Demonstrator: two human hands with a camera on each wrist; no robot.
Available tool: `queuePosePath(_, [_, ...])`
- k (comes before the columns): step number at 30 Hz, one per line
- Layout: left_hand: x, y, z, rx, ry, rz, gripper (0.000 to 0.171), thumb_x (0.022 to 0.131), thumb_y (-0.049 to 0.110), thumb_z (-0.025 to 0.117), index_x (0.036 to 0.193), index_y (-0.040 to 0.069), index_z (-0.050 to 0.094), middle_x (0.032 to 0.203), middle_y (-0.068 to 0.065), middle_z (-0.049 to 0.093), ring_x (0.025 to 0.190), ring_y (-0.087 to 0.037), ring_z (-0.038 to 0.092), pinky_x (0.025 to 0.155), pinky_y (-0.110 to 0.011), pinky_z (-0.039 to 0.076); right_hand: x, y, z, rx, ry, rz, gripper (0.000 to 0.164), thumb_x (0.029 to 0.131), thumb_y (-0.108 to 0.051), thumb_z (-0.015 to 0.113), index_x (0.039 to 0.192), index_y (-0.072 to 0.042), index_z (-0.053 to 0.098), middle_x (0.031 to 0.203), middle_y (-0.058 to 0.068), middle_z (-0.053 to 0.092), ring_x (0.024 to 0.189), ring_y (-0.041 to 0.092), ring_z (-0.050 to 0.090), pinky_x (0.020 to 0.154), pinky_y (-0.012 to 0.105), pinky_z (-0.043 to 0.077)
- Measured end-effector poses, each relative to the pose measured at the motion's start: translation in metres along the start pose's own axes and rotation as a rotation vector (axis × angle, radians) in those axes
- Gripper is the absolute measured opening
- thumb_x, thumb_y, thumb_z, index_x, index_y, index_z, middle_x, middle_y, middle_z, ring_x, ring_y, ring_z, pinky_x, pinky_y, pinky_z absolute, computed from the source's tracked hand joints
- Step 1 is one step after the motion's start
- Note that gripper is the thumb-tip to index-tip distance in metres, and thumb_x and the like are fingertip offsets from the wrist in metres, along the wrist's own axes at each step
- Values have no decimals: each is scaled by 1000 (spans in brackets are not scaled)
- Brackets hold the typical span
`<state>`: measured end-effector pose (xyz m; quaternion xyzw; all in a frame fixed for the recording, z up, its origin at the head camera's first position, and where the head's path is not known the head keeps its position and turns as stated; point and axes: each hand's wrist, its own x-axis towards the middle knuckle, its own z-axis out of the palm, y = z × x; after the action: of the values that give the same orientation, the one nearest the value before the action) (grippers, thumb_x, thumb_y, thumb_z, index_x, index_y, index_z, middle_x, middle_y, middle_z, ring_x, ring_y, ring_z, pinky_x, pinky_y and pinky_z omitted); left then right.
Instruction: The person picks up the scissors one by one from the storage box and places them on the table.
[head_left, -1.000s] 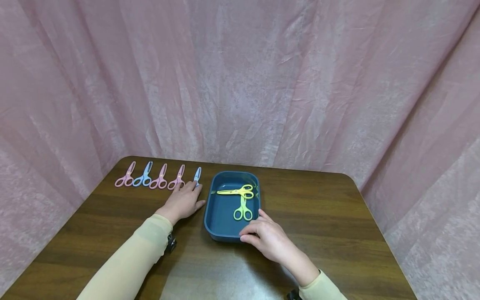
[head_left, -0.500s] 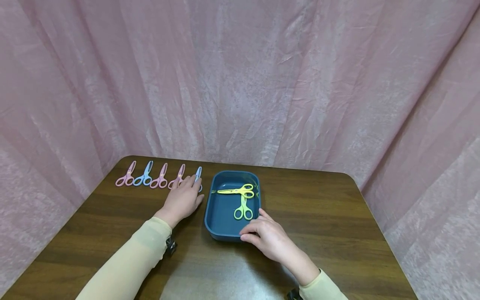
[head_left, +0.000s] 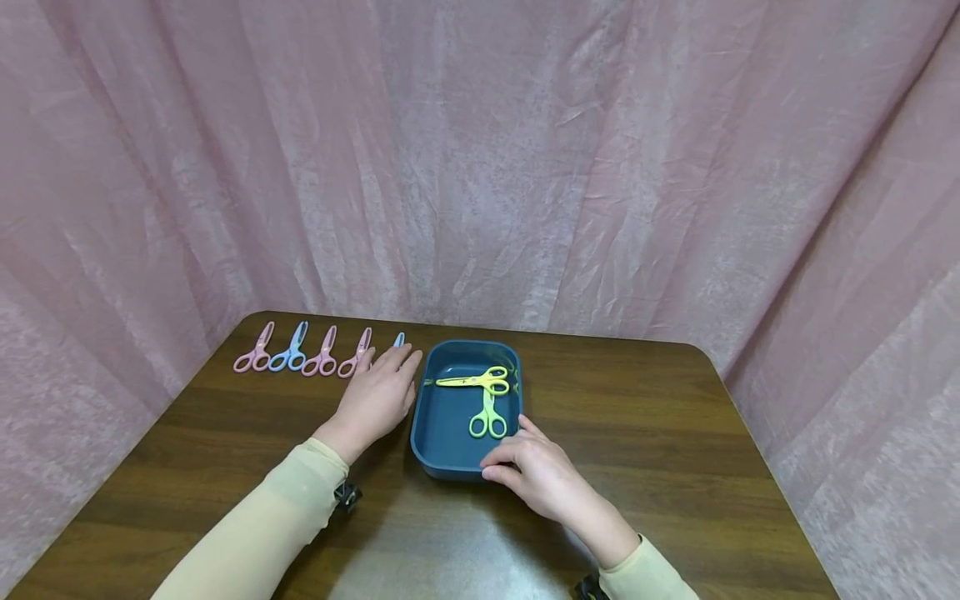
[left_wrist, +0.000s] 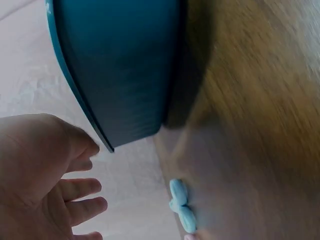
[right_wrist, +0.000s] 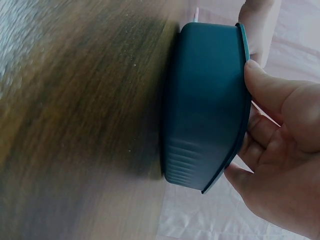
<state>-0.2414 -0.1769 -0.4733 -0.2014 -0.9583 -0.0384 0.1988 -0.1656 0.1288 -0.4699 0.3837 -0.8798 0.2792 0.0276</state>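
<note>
Fingers slightly spread, my left hand (head_left: 375, 396) hovers between the dark blue tray (head_left: 444, 433) and the scissors row. Nothing is in it in the left wrist view, where light blue scissors (left_wrist: 182, 205) lie on the table apart from the fingers. The head view shows only the tip of these blue scissors (head_left: 399, 339) beyond the hand. My right hand (head_left: 536, 475) grips the tray's near right corner, thumb at the outer rim (right_wrist: 248, 75) and fingers over it. Inside the tray, yellow scissors (head_left: 461, 382) lie across the blade of yellow-green scissors (head_left: 489, 404).
Left of the hand, pink scissors (head_left: 364, 342), more pink scissors (head_left: 328, 343), blue scissors (head_left: 297, 342) and pink scissors (head_left: 262, 343) at the far end stand in a row. A pink curtain (head_left: 480, 167) hangs behind the brown wooden table (head_left: 637, 417).
My left hand has come off the rightmost blue scissors and shifted right, toward the tray. The right hand stays at the tray's corner.
</note>
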Motion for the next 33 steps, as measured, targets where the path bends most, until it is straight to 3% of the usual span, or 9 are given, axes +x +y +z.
queuePosePath(4, [1,7,-4,-5,20,25,53,100,12,76,151,0,64,153,-23,62,143,-41,60,120,-70,38,0,0,1,5,-12,9,5,99,-16,83,102,-17,87,97,-11,80,102,12,71,127,60,33])
queuePosePath(11, [4,24,-12,10,-14,88,56,101,17,77,152,1,63,155,-23,61,146,-41,57,121,-69,37,1,1,1,13,-26,25,5,99,-16,83,102,-16,87,97,-12,80,102,12,71,128,60,32])
queuePosePath(20, [8,42,-9,-23,-15,159,49,105,21,73,150,2,66,154,-21,62,147,-41,56,122,-69,37,3,1,1,20,-35,34,6,100,-17,83,103,-16,87,96,-11,80,102,11,71,129,59,30])
queuePosePath(33, [19,60,-1,-52,-145,197,55,106,30,77,153,5,64,157,-19,60,147,-39,55,124,-65,36,2,2,2,0,-22,24,6,99,-17,83,103,-16,87,97,-12,81,103,11,72,128,57,32])
